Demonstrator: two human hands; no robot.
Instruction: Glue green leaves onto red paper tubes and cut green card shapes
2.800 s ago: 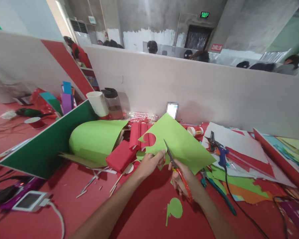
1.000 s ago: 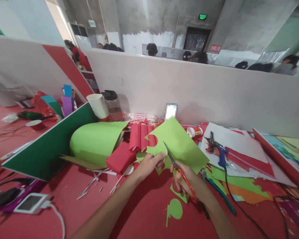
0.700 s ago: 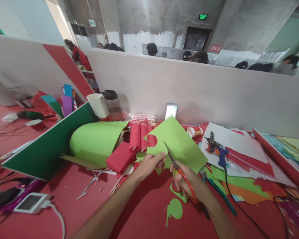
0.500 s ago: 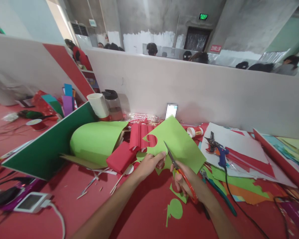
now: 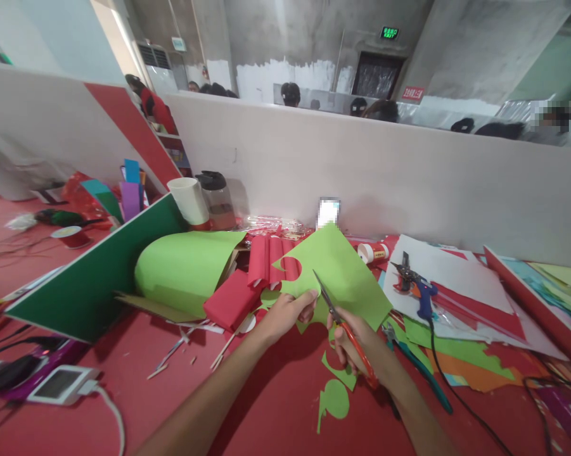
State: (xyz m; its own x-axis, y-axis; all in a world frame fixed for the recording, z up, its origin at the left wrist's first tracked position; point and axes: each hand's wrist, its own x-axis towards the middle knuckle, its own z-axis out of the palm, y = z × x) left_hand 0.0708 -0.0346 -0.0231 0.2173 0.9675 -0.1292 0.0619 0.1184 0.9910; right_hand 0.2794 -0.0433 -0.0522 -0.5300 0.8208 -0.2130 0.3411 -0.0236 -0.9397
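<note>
A sheet of light green paper (image 5: 349, 272) is pinched at its near left edge by my left hand (image 5: 297, 313). Rounded notches have been cut into that left side. My right hand (image 5: 354, 342) is closed round the orange handles of a pair of scissors (image 5: 335, 310). The blades lie over the green sheet, tips pointing away and to the left, close to my left thumb. Below my hands, a round green cut-out (image 5: 336, 399) with a narrow strip lies on the red table (image 5: 275, 418). Another green scrap (image 5: 337, 369) is partly hidden under my right hand.
Left stand a rolled green sheet (image 5: 185, 272), a red packet (image 5: 232, 299) and a white cup (image 5: 189, 201). Right are a blue glue gun (image 5: 424, 297) with its cord, teal-handled pliers (image 5: 423, 367) and layered paper. A pale partition (image 5: 275, 152) closes off the back.
The scissor handles have drawn slightly closer together in my right hand. The sheet and my left hand have barely moved.
</note>
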